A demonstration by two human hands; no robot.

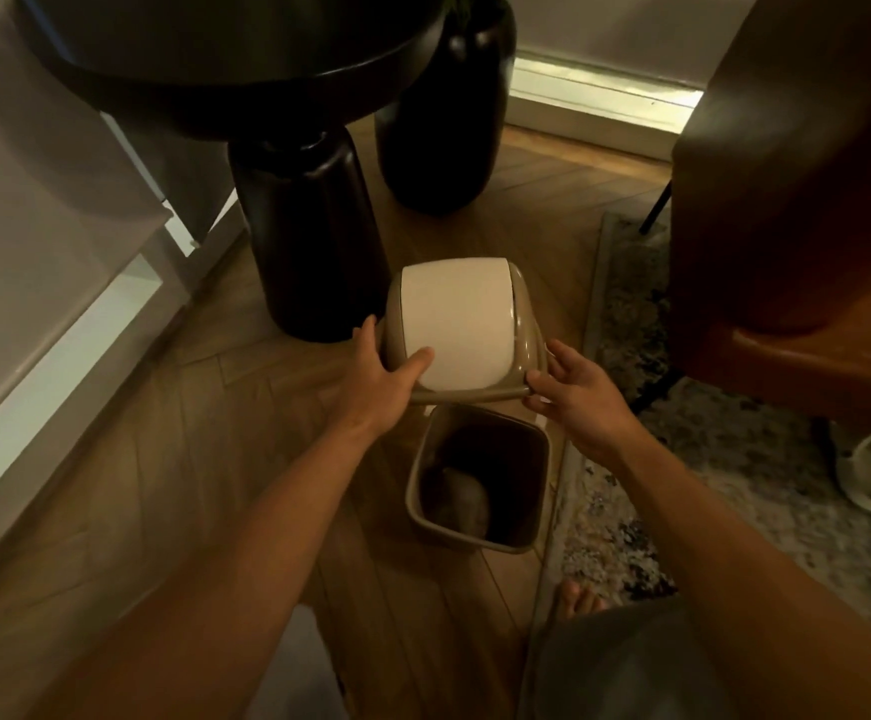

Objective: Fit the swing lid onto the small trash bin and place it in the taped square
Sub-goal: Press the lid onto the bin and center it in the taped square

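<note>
The swing lid (462, 324) has a taupe frame and a white flap. It is held tilted in the air, just beyond the small trash bin (477, 480). My left hand (384, 374) grips its left near corner, thumb on the white flap. My right hand (573, 389) pinches the lid's right near corner with the other fingers spread. The bin is taupe, open-topped, and stands on the wooden floor with something grey inside. No taped square shows in this view.
A black pedestal table base (309, 241) and a black vase (438, 127) stand beyond the lid. A patterned rug (734, 459) lies right of the bin, under a brown chair (797, 200). A white cabinet (33, 262) runs along the left. My bare toes (579, 597) are near the bin.
</note>
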